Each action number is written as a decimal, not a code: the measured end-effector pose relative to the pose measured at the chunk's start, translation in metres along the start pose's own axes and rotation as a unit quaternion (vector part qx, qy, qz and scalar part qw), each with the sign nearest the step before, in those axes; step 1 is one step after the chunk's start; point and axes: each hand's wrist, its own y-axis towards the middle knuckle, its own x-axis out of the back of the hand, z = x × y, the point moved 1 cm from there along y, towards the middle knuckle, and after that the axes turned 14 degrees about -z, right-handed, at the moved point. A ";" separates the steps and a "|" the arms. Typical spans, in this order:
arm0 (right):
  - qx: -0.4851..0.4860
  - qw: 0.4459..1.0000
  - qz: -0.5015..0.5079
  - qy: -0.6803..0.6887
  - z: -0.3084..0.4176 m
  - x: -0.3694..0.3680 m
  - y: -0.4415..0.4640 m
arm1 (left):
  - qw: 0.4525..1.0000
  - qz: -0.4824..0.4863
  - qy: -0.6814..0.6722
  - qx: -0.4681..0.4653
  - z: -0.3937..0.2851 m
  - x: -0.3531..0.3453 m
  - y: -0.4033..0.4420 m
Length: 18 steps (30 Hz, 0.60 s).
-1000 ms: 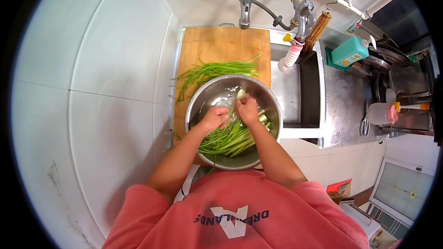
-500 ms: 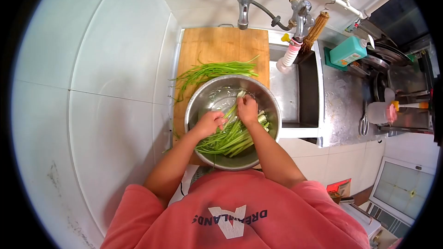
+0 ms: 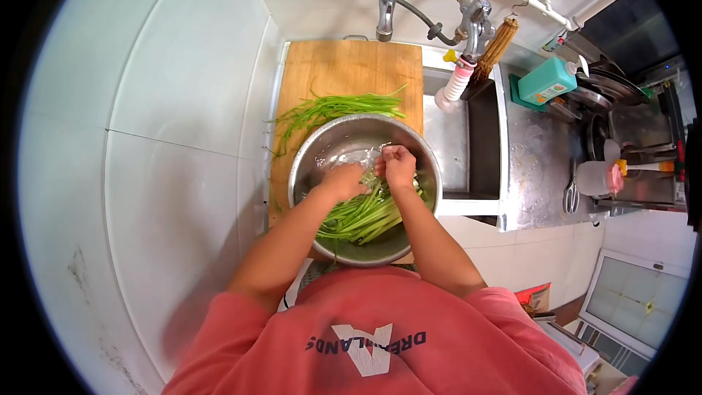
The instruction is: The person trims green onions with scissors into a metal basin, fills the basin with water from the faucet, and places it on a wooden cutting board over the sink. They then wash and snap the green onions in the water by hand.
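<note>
A metal basin [image 3: 303,164] holds water and a bunch of long green stalks [image 3: 362,218] with pale ends. My left hand [image 3: 346,181] is low in the basin over the water, its fingers mostly hidden beneath it at the upper edge of the stalks. Just to its right, my right hand [image 3: 396,166] has its fingers curled above the pale ends; whatever lies between them is too small to make out. Behind the basin, more thin green stalks [image 3: 344,107] lie on a wooden board [image 3: 351,66].
Right of the board is a sink [image 3: 447,143] under a tap with a pink-and-white nozzle [image 3: 455,85]. A brush [image 3: 499,47] hangs beside it. Farther right stand a teal bottle [image 3: 548,82], scissors [image 3: 571,196] and pans. A tiled wall [image 3: 175,102] bounds the left.
My left hand has moved right and lower into the basin, closer to my right hand. The pale stalk end seen above my right fingers earlier no longer shows. The view has shifted slightly.
</note>
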 end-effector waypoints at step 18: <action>-0.127 0.984 0.120 0.044 0.002 0.010 -0.006 | 0.767 0.034 -0.581 0.270 0.006 -0.003 -0.007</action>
